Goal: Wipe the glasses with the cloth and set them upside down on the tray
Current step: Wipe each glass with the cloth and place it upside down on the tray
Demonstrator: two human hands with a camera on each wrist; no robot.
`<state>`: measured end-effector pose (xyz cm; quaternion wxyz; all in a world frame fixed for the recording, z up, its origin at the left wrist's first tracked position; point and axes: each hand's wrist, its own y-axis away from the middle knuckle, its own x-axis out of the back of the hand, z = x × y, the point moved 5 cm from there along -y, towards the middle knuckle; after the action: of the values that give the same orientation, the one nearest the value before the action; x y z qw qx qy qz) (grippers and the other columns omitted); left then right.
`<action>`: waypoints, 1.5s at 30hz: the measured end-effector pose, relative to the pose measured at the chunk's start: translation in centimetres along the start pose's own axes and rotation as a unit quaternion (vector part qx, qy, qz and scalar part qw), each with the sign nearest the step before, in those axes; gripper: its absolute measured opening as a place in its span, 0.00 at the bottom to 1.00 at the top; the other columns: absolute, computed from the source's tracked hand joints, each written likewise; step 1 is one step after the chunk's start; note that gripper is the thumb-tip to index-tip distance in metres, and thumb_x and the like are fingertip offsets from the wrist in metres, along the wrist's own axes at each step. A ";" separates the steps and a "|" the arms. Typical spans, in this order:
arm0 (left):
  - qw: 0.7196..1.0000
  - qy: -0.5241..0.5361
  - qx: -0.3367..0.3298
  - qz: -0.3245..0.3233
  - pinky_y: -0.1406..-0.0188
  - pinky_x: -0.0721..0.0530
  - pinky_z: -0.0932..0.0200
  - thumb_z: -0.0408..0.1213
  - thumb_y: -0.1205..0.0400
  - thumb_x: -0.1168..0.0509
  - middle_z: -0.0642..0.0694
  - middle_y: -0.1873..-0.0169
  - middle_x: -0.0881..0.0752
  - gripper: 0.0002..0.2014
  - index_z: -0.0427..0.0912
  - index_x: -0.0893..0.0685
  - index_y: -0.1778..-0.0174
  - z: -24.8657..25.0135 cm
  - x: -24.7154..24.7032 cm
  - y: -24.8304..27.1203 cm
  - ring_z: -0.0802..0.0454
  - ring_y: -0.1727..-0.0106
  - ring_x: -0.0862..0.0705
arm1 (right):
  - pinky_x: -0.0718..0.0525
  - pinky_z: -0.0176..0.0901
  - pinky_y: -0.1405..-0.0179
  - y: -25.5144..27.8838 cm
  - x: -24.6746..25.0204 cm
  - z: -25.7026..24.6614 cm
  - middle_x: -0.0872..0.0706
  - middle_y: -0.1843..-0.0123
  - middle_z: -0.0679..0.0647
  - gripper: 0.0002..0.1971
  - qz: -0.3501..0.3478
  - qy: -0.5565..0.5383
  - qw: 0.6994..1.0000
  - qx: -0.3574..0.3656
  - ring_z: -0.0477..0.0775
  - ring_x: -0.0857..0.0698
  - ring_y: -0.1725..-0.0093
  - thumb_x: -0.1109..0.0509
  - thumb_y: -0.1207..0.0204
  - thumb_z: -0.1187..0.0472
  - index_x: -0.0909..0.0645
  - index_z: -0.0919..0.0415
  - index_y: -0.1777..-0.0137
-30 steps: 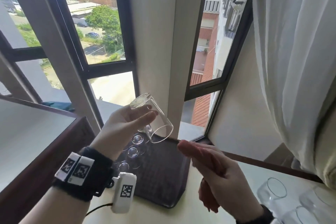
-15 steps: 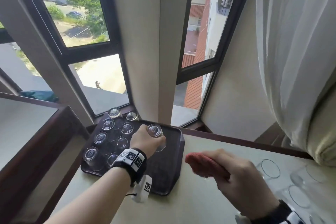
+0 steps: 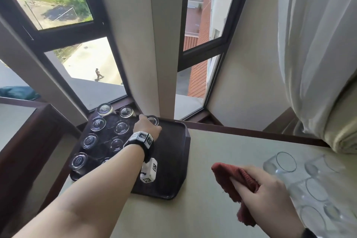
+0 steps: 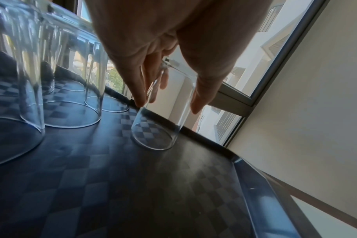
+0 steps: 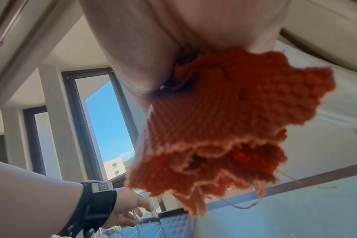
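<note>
A clear glass [image 3: 154,120] stands upside down at the far edge of the dark checkered tray [image 3: 170,170]. My left hand [image 3: 151,124] grips it from above. In the left wrist view my thumb and fingers [image 4: 141,95] lie down the sides of the glass [image 4: 163,112], whose rim meets the tray [image 4: 173,185]. Several more glasses [image 3: 98,123] stand upside down on the tray's left half. My right hand [image 3: 270,195] hovers over the table, clutching the crumpled red cloth [image 3: 233,176] [image 5: 224,125].
Several upright glasses [image 3: 286,162] stand together on the pale table [image 3: 202,214] at the right, just beyond my right hand. Window frames and a pillar [image 3: 146,44] rise directly behind the tray. A white curtain [image 3: 318,44] hangs at the right.
My left hand turned the raised glass upside down and lowered it onto the tray, then slid it toward the far edge. My right hand with the cloth has sunk toward the table.
</note>
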<state>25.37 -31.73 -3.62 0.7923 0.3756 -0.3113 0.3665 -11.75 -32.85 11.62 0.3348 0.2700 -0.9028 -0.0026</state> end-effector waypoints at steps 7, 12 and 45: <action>1.000 0.021 -0.009 0.012 0.35 0.18 0.48 0.46 0.22 0.21 0.34 0.35 0.13 0.31 0.37 0.26 0.30 0.7 -0.7 -1.6 0.32 0.33 0.14 | 0.16 0.64 0.84 1.0 0.4 0.9 0.12 0.70 0.57 0.05 0.011 -0.046 0.997 -0.069 0.66 0.14 0.82 0.23 0.21 0.60 0.12 0.50 0.57; 0.999 0.035 -0.011 0.027 0.32 0.19 0.44 0.44 0.21 0.22 0.32 0.33 0.14 0.36 0.36 0.30 0.22 0.7 -1.4 -2.1 0.30 0.31 0.15 | 0.13 0.50 0.77 1.8 1.2 2.6 0.09 0.68 0.51 0.08 0.034 -0.038 0.995 -0.084 0.59 0.11 0.77 0.25 0.21 0.62 0.11 0.46 0.55; 0.808 -0.027 -0.462 -0.365 0.32 0.16 0.55 0.60 0.30 0.18 0.61 0.36 0.16 0.36 0.60 0.22 0.27 6.6 -25.3 36.8 0.59 0.36 0.16 | 0.12 0.58 0.43 11.5 18.1 15.9 0.07 0.55 0.43 0.04 0.295 -0.120 0.943 -0.099 0.45 0.10 0.52 0.27 0.19 0.51 0.12 0.47 0.49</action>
<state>-19.60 -29.45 -6.05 0.9389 0.0609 -0.3054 -0.1466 -38.33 -34.66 12.33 0.2352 -0.0456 -0.9705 -0.0254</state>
